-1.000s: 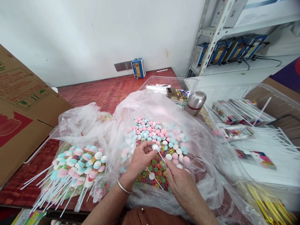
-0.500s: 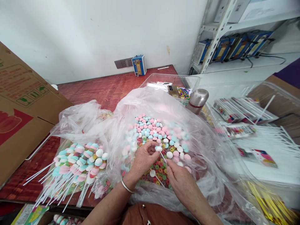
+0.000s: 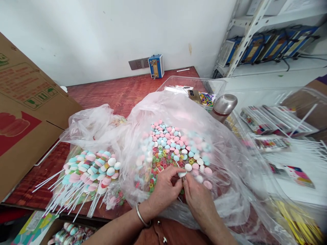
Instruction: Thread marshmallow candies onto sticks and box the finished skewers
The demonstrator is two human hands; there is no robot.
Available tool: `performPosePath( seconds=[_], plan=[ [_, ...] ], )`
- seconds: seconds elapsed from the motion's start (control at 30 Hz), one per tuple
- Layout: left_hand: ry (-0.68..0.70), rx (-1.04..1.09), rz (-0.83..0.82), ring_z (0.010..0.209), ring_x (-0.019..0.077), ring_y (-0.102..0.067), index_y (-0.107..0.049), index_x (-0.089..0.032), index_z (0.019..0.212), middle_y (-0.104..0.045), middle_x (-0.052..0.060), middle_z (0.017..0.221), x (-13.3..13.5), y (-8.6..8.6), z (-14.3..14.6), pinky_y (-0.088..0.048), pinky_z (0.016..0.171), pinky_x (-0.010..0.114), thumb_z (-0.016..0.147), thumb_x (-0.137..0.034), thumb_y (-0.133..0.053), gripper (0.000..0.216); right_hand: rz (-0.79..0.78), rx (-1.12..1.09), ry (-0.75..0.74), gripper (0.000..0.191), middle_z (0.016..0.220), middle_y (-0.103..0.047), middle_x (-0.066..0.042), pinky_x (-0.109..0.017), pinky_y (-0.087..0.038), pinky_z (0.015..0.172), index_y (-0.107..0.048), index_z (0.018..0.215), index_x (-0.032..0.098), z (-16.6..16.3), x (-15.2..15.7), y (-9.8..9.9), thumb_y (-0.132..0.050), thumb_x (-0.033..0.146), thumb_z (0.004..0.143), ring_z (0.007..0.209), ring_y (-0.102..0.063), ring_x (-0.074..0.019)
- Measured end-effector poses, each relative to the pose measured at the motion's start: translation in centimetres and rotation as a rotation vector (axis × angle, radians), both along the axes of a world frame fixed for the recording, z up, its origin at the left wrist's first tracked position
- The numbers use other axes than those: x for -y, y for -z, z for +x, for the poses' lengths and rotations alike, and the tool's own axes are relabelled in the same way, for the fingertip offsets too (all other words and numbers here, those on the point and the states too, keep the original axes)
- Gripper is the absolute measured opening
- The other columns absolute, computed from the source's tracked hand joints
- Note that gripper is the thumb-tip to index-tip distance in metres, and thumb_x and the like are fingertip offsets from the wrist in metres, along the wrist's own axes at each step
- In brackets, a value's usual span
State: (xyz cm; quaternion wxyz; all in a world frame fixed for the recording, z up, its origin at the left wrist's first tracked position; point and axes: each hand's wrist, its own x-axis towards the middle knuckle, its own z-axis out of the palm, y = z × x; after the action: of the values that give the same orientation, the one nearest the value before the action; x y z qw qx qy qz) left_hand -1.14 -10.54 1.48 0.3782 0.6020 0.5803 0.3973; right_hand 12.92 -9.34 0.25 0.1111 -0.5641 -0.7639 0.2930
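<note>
A large clear plastic bag (image 3: 219,143) lies open on the table, holding pastel round candies (image 3: 173,139) and small coloured ring candies (image 3: 163,158). Both my hands work inside its near edge. My left hand (image 3: 165,187), a bangle on its wrist, pinches a white candy (image 3: 182,174) at the tip of a thin white stick. My right hand (image 3: 198,197) is closed on that stick just below the candy. The hands touch each other.
Finished candy skewers (image 3: 92,170) with white sticks lie in a pile on a smaller bag at the left. A cardboard box (image 3: 22,112) stands far left. A metal flask (image 3: 224,105) and clear bins (image 3: 194,85) with sticks and packets sit right.
My hands have drawn back toward me and come together at the bag's near edge. The stick, earlier held slanted between them, is now mostly hidden. The view has shifted left.
</note>
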Motion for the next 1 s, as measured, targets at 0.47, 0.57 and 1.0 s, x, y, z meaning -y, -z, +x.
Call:
performPosePath(
  seconds=[0.47, 0.57, 1.0],
  plan=[
    [-0.054, -0.935, 0.177, 0.102, 0.0282, -0.054, -0.071, -0.024, 0.095, -0.069, 0.007, 0.104, -5.2, -0.1, -6.8, -0.04, 0.085, 0.044, 0.088, -0.015, -0.06, 0.015, 0.114, 0.165, -0.026, 0.033, 0.073, -0.07, -0.001, -0.029, -0.02, 0.054, -0.059, 0.074, 0.021, -1.2, -1.6, -1.8, -0.044, 0.032, 0.101, 0.064, -0.062, -0.016],
    [-0.017, -0.882, 0.171, 0.101, 0.0278, -0.057, -0.067, -0.02, 0.091, -0.069, 0.008, 0.098, -5.0, -0.6, -6.6, -0.042, 0.085, 0.043, 0.084, -0.012, -0.061, 0.013, 0.129, 0.168, -0.036, 0.033, 0.071, -0.07, -0.001, -0.029, -0.02, 0.054, -0.06, 0.073, 0.021, -1.5, -1.6, -2.0, -0.045, 0.03, 0.101, 0.064, -0.063, -0.0164],
    [-0.043, -0.069, -0.057, 0.08, 0.0174, -0.067, -0.071, -0.02, 0.094, -0.073, 0.004, 0.088, -3.7, -1.8, -5.0, -0.053, 0.073, 0.028, 0.083, -0.022, -0.063, 0.013, 0.109, 0.136, -0.028, 0.035, 0.071, -0.071, -0.002, -0.028, -0.019, 0.054, -0.06, 0.075, 0.022, -1.5, -1.7, -2.5, -0.041, 0.032, 0.102, 0.065, -0.063, -0.0177]
  ],
)
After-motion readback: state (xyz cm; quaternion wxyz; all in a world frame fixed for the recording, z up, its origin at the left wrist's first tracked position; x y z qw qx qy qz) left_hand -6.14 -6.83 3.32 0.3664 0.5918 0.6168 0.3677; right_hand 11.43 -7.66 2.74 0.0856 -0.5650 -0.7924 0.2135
